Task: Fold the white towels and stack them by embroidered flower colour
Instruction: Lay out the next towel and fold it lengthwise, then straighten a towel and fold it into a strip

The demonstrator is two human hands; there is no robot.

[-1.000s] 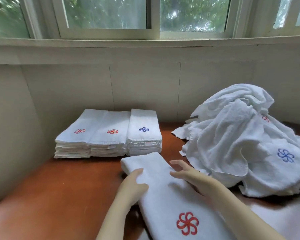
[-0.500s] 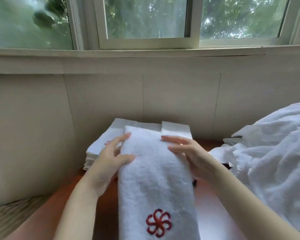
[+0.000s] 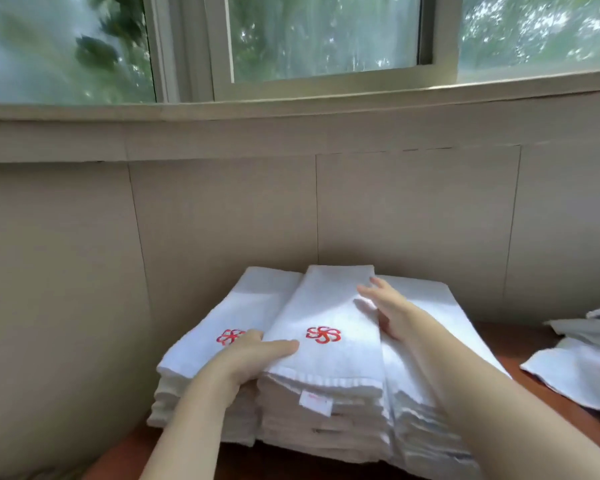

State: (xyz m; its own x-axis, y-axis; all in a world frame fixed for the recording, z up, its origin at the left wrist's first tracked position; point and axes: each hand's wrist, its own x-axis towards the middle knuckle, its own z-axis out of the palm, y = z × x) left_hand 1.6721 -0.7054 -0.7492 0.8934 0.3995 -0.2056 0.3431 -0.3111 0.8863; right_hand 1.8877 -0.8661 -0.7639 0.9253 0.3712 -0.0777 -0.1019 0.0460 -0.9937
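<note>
Here left fingers [image 3: 282, 346] pinch the red-flower towel [image 3: 326, 306], right fingers [image 3: 372, 293] lie straight; the tag [image 3: 315, 403] is unreadable.

A wide sliding window with a pale grey-white metal frame [image 3: 194, 46] runs across the top of the frame. Through its glass panes [image 3: 323, 32] blurred green foliage [image 3: 94, 53] shows, darkest at the upper left. Soft, even daylight comes in from there. Directly below the window, a broad beige ledge [image 3: 291, 129] spans the full width. Under it the wall of flat beige panels [image 3: 222, 216] fills the middle, divided by thin vertical seams [image 3: 316, 202]. A glossy reddish-brown wooden tabletop [image 3: 520, 344] shows at the lower right, meeting the wall.
</note>
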